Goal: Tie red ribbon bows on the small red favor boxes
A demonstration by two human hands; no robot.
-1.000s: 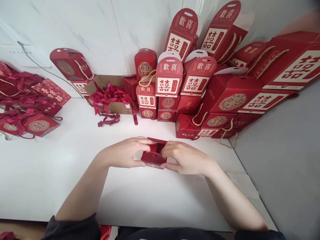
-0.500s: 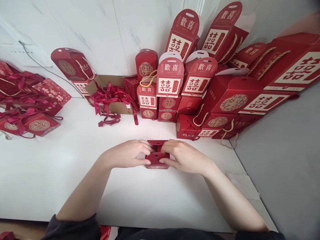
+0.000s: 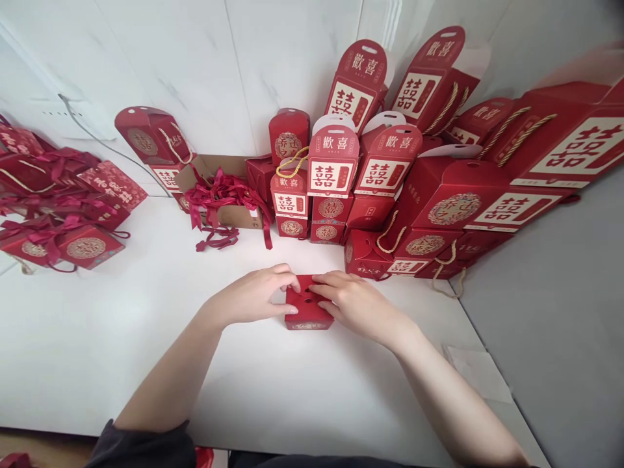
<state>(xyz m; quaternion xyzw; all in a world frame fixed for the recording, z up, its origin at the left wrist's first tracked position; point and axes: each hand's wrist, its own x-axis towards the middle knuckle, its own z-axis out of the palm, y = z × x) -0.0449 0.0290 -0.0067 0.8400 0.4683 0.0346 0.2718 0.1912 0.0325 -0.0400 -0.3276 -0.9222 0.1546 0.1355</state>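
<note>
A small red gift box (image 3: 309, 317) with a gold round emblem on its front stands on the white table. Its curved top flaps are folded inward, with small dark holes showing between them. My left hand (image 3: 258, 294) grips the flaps at the left side, thumb at the front and fingertips at the back. From the right, my right hand (image 3: 358, 302) holds down the top, its bent fingers across the flaps and its palm over the right edge. The inside of the box is hidden.
Behind stands an open cardboard box (image 3: 238, 218) heaped with dark red ribbons (image 3: 221, 195). Stacked red gift boxes (image 3: 331, 166) with rope handles fill the back and right. Ribbon-tied boxes (image 3: 88, 247) sit at the left. A pale sheet (image 3: 480, 374) lies near the right edge.
The flaps that stood raised with a gap between them are now folded down over the top. Both hands have shifted from inside the opening onto the flaps. The view has tilted slightly.
</note>
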